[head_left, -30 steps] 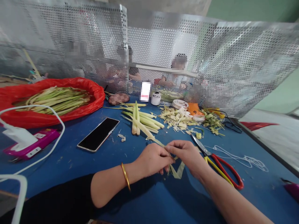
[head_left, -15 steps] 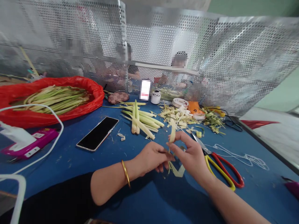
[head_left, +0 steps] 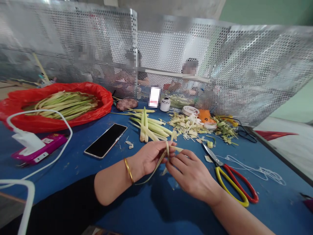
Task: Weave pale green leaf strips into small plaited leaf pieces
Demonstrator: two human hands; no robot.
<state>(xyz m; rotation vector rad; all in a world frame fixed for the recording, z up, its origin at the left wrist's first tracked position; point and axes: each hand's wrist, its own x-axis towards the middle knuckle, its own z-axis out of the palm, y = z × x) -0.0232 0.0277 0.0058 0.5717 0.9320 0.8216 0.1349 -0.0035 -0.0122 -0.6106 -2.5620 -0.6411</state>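
Close together above the blue table (head_left: 137,209), both my hands grip pale green leaf strips (head_left: 167,148). My left hand (head_left: 153,156), with a gold bangle (head_left: 128,170) at the wrist, pinches the strips between thumb and fingers. One strip loops round at its fingertips, and a long end trails down towards the wrist. Fingers bent, my right hand (head_left: 189,173) holds the strips from the right side; its fingertips are partly hidden. Just beyond lies a small pile of thick green-white leaf stalks (head_left: 156,128). Scissors (head_left: 230,176) with red and yellow handles lie open right of my right hand.
A red plastic bag (head_left: 107,101) of long leaves (head_left: 66,106) stands at left. Nearer are a purple power strip (head_left: 40,148) with a white cable and a phone (head_left: 106,140). Leaf scraps (head_left: 188,125), a tape roll (head_left: 190,110) and white string (head_left: 256,171) lie right. Perforated metal screen (head_left: 171,42) behind.
My right hand has turned palm-down and come in against my left hand. The strip that stood up in my right fingers is now looped at my left fingertips. The view has shifted slightly.
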